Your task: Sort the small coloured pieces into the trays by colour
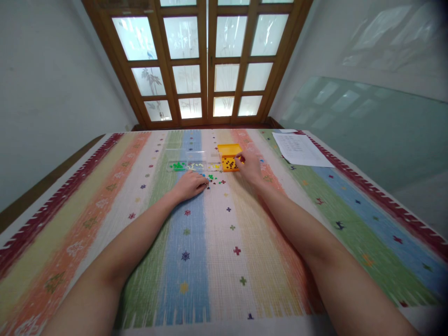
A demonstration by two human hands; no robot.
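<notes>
My left hand (191, 185) rests on the cloth just below a clear lidded box (170, 163) with green, cream and yellow small pieces in its compartments. Its fingers are pressed together at a few loose small pieces (212, 178); anything between the fingertips is too small to name. An orange box (229, 170) with its lid raised sits right of the clear one and contains dark small pieces (230, 163). Over its right edge is my right hand (249, 164), thumb and fingers pinched together; what they hold, if anything, cannot be made out.
A striped, patterned cloth (219, 242) covers the table. Printed paper sheets (300, 150) lie at the back right. Behind the table are wooden doors (210, 60) with glass panes, and a glass panel (378, 135) leans against the right wall.
</notes>
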